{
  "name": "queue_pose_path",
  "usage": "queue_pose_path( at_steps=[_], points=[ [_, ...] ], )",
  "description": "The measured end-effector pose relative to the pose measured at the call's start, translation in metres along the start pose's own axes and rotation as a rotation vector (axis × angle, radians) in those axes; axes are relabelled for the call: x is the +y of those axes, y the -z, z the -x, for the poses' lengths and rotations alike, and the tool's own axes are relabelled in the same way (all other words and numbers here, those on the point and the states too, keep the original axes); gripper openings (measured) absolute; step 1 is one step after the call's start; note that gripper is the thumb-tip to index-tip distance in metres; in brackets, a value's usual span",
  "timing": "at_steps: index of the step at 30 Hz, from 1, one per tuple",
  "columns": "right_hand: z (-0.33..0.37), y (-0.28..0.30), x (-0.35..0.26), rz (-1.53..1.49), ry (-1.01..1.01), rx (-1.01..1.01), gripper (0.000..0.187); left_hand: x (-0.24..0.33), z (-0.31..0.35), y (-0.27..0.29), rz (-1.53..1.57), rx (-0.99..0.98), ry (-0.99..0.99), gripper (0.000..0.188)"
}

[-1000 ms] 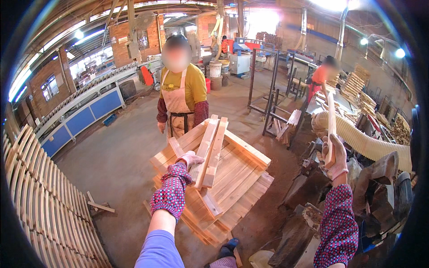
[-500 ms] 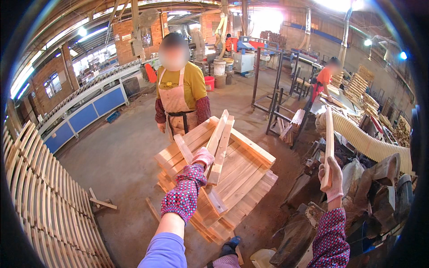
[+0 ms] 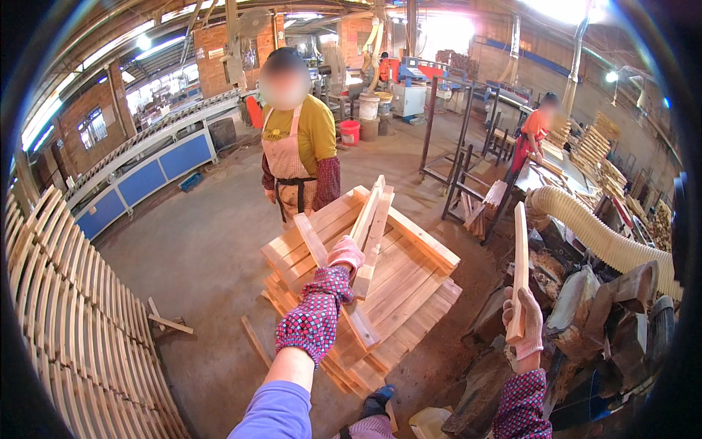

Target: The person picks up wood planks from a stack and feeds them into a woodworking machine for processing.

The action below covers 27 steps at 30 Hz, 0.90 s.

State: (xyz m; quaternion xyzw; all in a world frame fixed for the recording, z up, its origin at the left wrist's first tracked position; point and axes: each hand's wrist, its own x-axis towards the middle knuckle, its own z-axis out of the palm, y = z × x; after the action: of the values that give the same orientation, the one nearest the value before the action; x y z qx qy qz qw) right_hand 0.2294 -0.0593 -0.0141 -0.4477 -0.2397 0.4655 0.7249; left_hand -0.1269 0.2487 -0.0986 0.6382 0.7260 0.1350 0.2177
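My left hand (image 3: 346, 254), in a pale pink work glove, is closed round the near part of a narrow wooden strip (image 3: 368, 210) on top of a stack of wooden boards (image 3: 398, 285). Right beside that strip lies a second wooden strip (image 3: 375, 245). A short wooden crosspiece (image 3: 310, 238) lies on the stack left of the hand. Off to the right, my gloved right hand (image 3: 528, 323) grips a slightly curved wooden strip (image 3: 520, 256) near its lower end, tilted upward and apart from the stack. Its fingers wrap round the wood.
A person in an apron (image 3: 300, 139) stands beyond the stack. Curved slats (image 3: 80, 314) stand in a tall pile at left. A ribbed hose (image 3: 599, 227) and dusty scrap pieces (image 3: 578, 307) lie at right. Another person (image 3: 532, 132) works at a far table. A metal rack (image 3: 457, 175) stands between.
My right hand has come lower and to the left with its strip. My left hand keeps its place on the stack. The whole view has shifted slightly.
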Motion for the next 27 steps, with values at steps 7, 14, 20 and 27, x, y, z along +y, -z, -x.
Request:
queue_pose_path(
  at_steps=[7, 14, 20, 27],
  points=[
    [-0.003, 0.012, 0.015, -0.077, -0.063, -0.01, 0.05, 0.005, 0.002, 0.001, -0.026, -0.028, 0.018, 0.05],
    [0.005, 0.006, 0.02, -0.027, -0.078, 0.006, 0.049, 0.005, 0.006, 0.003, 0.018, 0.004, 0.017, 0.045],
    [0.006, 0.013, 0.024, -0.043, -0.093, -0.007, 0.048, 0.012, 0.018, 0.011, 0.014, -0.023, 0.012, 0.046],
    [0.004, 0.013, 0.03, -0.081, -0.104, -0.007, 0.05, 0.005, 0.009, 0.006, -0.019, 0.005, 0.017, 0.049]
  ],
)
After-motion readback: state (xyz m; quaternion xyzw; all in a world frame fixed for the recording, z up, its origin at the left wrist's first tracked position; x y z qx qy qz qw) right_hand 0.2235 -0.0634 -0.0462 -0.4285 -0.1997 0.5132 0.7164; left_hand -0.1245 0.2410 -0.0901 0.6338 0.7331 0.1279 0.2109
